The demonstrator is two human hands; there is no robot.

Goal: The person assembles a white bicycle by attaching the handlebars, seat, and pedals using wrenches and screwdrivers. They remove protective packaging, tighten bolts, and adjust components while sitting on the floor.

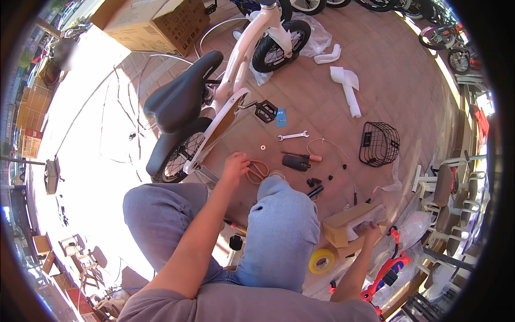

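Left hand (235, 165): at orange-handled scissors (260, 173), grip unclear
Right hand (371, 232): at open carton (336, 236), cannot tell grip
Wrench (293, 136): on floor (316, 102), left of basket (382, 144)

Big carton (177, 29) top left, flaps open. Clear plastic (317, 38) crumpled right of it, on the brick paving (397, 86). Two white foam pieces (350, 96) near the plastic, apart from each other. Parked bikes (456, 45) top right. Red cloth (481, 124) at right edge. Yellow tape roll (313, 263) lower right, flat side up. Dark cables (119, 96) on sunlit ground, left.
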